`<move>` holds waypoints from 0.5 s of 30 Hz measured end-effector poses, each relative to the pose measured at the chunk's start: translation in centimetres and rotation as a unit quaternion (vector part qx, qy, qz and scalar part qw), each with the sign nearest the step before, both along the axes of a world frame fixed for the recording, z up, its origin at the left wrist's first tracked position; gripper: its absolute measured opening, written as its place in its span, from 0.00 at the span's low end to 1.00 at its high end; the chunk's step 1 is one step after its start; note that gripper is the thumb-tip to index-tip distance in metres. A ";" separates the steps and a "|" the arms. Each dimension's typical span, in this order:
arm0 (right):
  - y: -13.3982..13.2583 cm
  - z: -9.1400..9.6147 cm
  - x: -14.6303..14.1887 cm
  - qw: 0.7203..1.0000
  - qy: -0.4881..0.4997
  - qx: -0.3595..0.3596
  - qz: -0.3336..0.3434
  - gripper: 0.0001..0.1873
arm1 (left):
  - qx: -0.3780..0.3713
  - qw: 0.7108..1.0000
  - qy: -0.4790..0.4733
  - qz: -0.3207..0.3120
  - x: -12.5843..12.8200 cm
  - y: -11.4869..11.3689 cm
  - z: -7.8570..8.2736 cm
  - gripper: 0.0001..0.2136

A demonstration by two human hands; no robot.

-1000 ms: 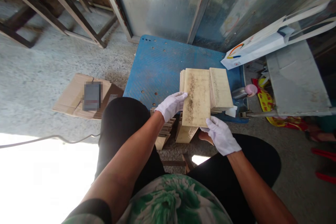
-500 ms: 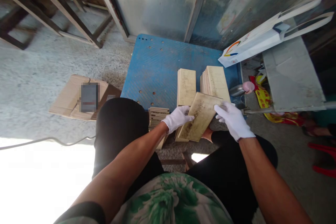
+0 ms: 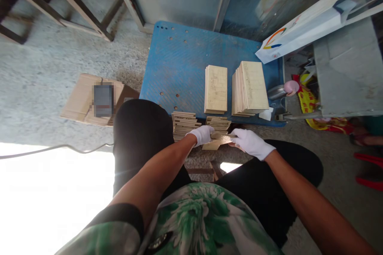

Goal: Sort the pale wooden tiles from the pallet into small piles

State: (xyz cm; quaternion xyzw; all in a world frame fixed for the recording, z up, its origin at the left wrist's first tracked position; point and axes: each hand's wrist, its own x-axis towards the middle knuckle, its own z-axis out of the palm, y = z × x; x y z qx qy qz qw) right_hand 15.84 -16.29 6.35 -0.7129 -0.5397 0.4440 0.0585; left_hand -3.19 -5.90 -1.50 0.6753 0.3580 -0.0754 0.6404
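Observation:
A thin pale wooden board (image 3: 222, 138), seen nearly edge-on, is held between my two white-gloved hands above my lap. My left hand (image 3: 202, 135) is closed on its left end. At the right end my right hand (image 3: 250, 142) grips it, fingers partly hidden. Just beyond my hands, a stack of boards (image 3: 216, 122) rises at the edge of the blue platform, and another stack (image 3: 184, 123) stands to its left by my knee. On the platform lie a shorter pile of boards (image 3: 216, 87) and a taller, leaning pile (image 3: 251, 85).
The blue platform (image 3: 176, 63) stands against a metal-framed panel. At its right are a white paper bag (image 3: 302, 28), a flask with a pink lid (image 3: 283, 89) and a grey metal surface (image 3: 344, 71). A cardboard box (image 3: 79, 99) sits on the left floor.
The board has turned from showing its broad stained face to nearly edge-on, and sits lower between my hands. Both hands still hold it. The view has shifted slightly.

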 end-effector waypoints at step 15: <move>-0.1 -9.1 -2.9 0.983 -0.101 -0.102 0.113 0.08 | -0.041 0.995 0.083 0.026 0.6 0.0 -0.5 0.16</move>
